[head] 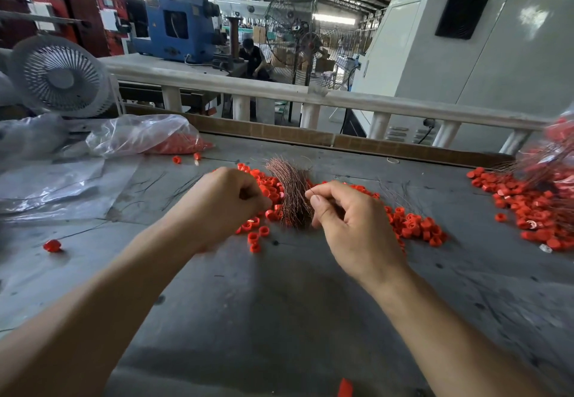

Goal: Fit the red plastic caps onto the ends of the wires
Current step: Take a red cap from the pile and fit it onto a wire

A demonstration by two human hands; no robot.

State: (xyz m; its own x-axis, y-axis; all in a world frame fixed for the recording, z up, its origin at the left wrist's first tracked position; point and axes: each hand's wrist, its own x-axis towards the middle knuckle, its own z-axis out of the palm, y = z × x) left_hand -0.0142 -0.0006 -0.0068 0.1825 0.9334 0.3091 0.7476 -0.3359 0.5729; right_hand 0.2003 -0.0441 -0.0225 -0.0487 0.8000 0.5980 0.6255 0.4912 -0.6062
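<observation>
Grey worktable [279, 319], lower frame: bare surface nearest the camera, two forearms reaching up from the bottom corners.

Left hand [226, 204], centre: fingers curled tight into a fist, knuckles up; what it grips is hidden, so contents cannot be told. Its fingertips lie just beside the wire bundle.

Right hand [348, 219], right of centre: thumb and forefinger pinched narrow on a single thin wire [310, 192], remaining fingers loosely curled.

Wire bundle [292, 191], between the two hands: coppery strands fanned out, lying on the table.

Red caps [413, 225], scattered around and behind both hands, touching the bundle; a second heap [528, 210] at the right edge, with capped wires blurred above it.

Clear plastic bag [146, 135], upper left of the table, holding more red caps.

White fan [59, 76], far left. White railing [279, 92] beyond the table.
</observation>
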